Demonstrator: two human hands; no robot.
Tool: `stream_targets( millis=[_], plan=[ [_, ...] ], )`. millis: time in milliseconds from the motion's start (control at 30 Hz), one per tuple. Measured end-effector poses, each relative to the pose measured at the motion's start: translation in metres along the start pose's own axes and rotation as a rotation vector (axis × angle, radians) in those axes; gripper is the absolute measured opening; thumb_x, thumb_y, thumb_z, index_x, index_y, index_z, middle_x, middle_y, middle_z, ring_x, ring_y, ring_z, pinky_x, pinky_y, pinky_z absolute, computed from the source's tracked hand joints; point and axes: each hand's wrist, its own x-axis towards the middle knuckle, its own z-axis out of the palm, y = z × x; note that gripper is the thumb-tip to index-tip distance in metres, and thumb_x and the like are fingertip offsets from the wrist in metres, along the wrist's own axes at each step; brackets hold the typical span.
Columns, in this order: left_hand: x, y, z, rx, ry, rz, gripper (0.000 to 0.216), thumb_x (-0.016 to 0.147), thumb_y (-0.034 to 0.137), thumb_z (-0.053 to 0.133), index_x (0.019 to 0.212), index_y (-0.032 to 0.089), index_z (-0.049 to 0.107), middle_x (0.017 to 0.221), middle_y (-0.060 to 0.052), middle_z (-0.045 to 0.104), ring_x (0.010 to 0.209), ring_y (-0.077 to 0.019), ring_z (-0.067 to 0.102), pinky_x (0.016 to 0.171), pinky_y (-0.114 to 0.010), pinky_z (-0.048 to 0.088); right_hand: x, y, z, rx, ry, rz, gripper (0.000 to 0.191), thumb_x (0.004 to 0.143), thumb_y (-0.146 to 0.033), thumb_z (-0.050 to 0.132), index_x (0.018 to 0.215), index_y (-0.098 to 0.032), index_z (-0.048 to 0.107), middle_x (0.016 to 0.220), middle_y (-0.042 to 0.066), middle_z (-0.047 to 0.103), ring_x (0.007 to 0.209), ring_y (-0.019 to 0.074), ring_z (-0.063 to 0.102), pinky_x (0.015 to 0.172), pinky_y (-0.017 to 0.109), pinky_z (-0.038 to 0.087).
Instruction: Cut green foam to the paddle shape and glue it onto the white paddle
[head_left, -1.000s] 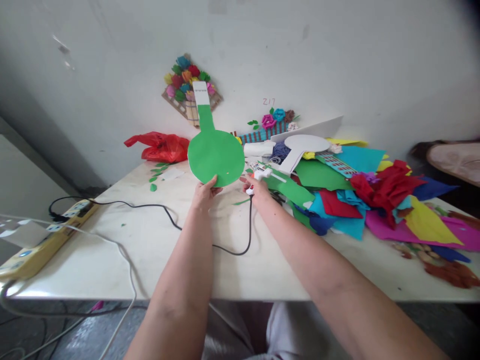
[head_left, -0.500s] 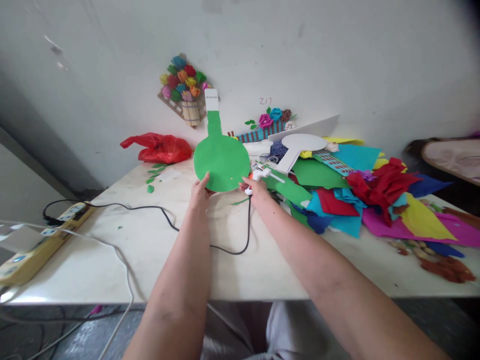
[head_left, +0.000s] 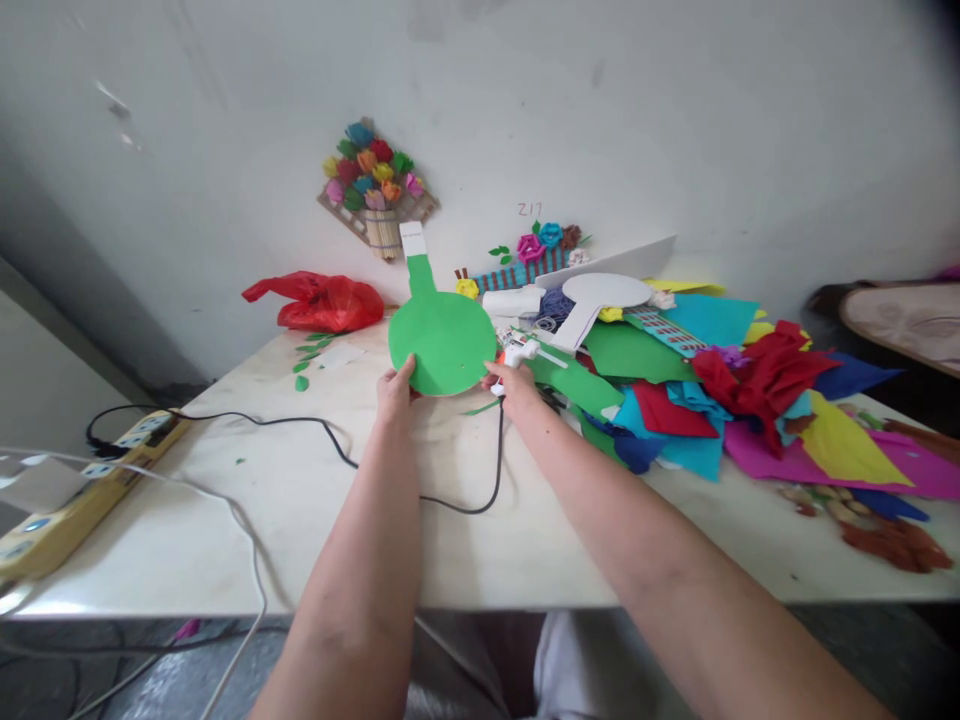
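Note:
My left hand (head_left: 396, 388) grips the lower left edge of a green round cutout (head_left: 441, 340) with a long neck, its thumb on the front face. The neck ends in a white tip (head_left: 413, 239) and points away from me. My right hand (head_left: 508, 384) is closed round a white hot glue gun (head_left: 519, 352) with an orange trigger, at the cutout's lower right edge. A glue stick (head_left: 553, 358) sticks out of the gun to the right. The black cord (head_left: 498, 460) hangs from its handle to the table. Fingers behind the cutout are hidden.
Coloured paper and red crepe (head_left: 757, 375) pile up on the right, beside a white paddle-shaped cutout (head_left: 606, 290). A red plastic bag (head_left: 330, 302) and green paper leaves (head_left: 301, 383) lie left. A yellow power strip (head_left: 90, 490) stands at the table's left edge.
The green cutout has come down and tilted back, its white tip now lower and slightly further left. Both hands keep nearly the same place and hold.

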Motion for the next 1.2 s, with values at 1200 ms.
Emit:
stream_targets(
  millis=[1200],
  plan=[
    [-0.016, 0.016, 0.016, 0.247, 0.153, 0.356, 0.024, 0.065, 0.035, 0.072, 0.062, 0.019, 0.054, 0.056, 0.003, 0.048, 0.058, -0.0133, 0.056, 0.050, -0.020, 0.043, -0.005, 0.004, 0.006, 0.038, 0.048, -0.052, 0.030, 0.062, -0.016, 0.073, 0.080, -0.019, 0.048, 0.047, -0.008, 0.056, 0.038, 0.0080, 0.051, 0.033, 0.016, 0.038]
  ],
)
